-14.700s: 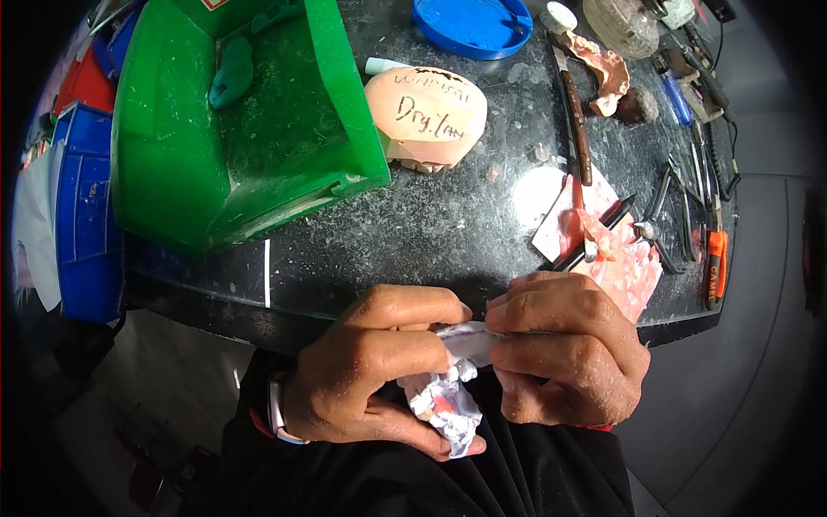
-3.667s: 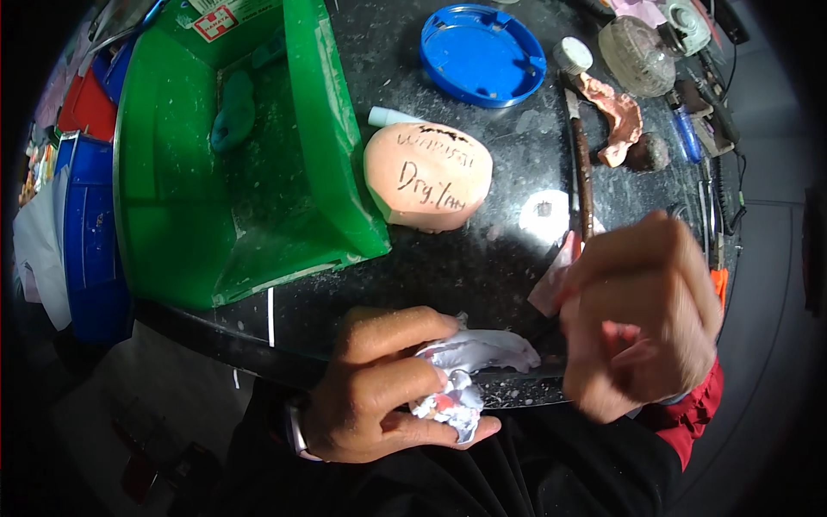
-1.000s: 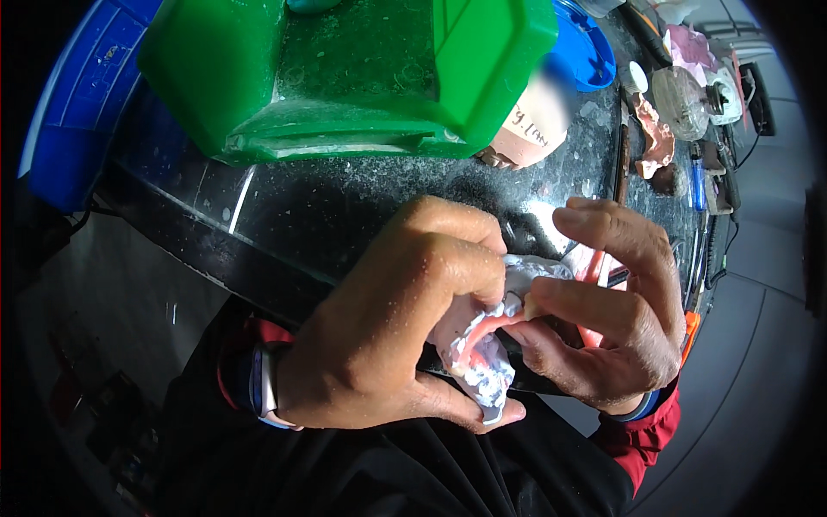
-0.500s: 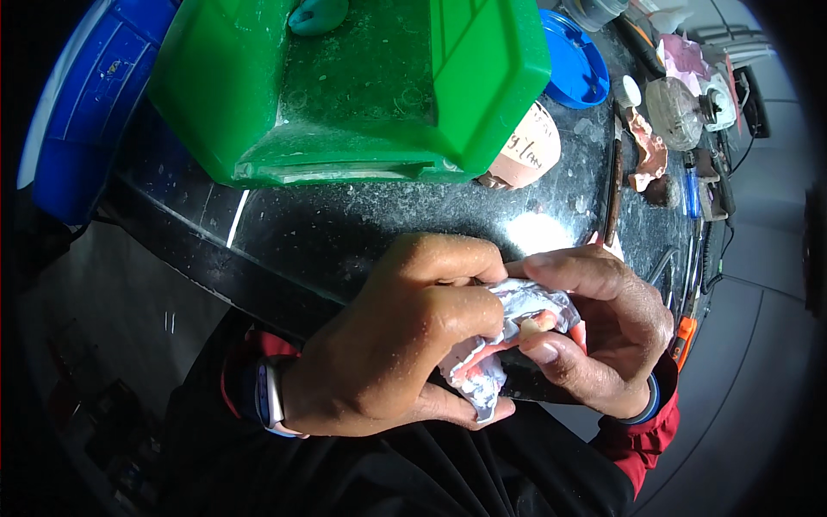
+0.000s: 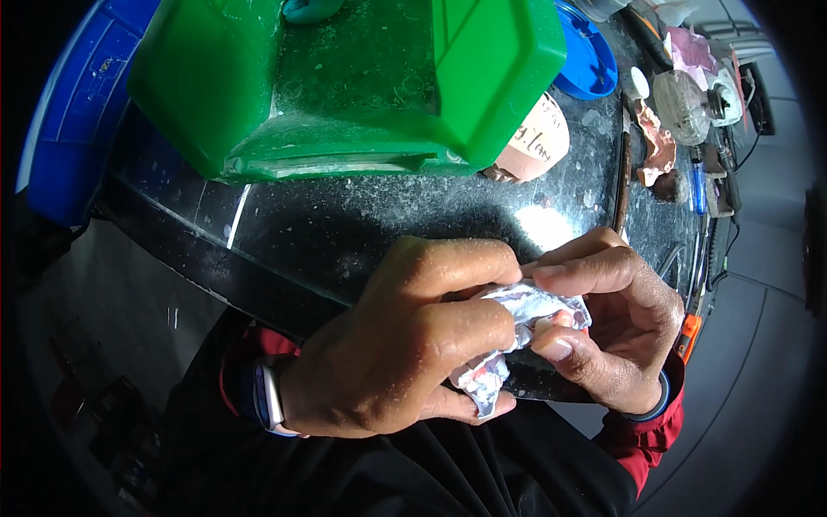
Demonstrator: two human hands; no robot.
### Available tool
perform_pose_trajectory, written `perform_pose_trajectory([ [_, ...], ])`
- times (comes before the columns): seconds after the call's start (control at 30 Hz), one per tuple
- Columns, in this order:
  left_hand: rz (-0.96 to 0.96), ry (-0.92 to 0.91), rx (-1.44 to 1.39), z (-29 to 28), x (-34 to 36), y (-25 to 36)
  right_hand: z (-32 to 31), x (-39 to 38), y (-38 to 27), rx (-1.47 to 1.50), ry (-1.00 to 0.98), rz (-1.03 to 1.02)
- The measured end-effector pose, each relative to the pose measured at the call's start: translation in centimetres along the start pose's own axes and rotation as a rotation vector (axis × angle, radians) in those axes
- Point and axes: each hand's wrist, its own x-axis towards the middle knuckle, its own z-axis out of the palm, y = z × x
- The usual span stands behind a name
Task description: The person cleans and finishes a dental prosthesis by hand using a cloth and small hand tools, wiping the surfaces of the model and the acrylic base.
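Between my hands, over the bench's front edge, is a horseshoe-shaped denture [image 5: 538, 301] with pink showing through a crumpled-looking whitish coating. My left hand [image 5: 405, 336], with a watch on its wrist, closes round the left part of it, thumb underneath and fingers on top. At the other end my right hand [image 5: 616, 319] pinches it, the thumb lying against the inner side and the index finger on the far rim. A pale tooth-like spot by the right thumb is mostly hidden.
A green open box [image 5: 345, 159] stands across the bench, a plaster cast [image 5: 536, 146] by its right corner. Further right lie a blue lid [image 5: 590, 56], a pink horseshoe-shaped piece [image 5: 656, 146], a glass jar [image 5: 680, 108] and a brown-handled tool [image 5: 622, 181]. A blue bin [image 5: 77, 112] is at far left.
Both hands and the denture have shifted slightly right. The denture has tilted, so less of its pink inner side shows. The view has moved a little too.
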Motion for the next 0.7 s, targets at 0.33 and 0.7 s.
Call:
perform_pose_trajectory([
  [0.33, 0.010, 0.045, -0.042, 0.7, -0.2, -0.4, -1.2, 0.6, 1.2, -0.308, -0.115, -0.405],
  [0.7, 0.076, 0.035, -0.035, 0.5, -0.1, -0.4, -0.9, 0.6, 1.6, -0.286, -0.101, -0.483],
])
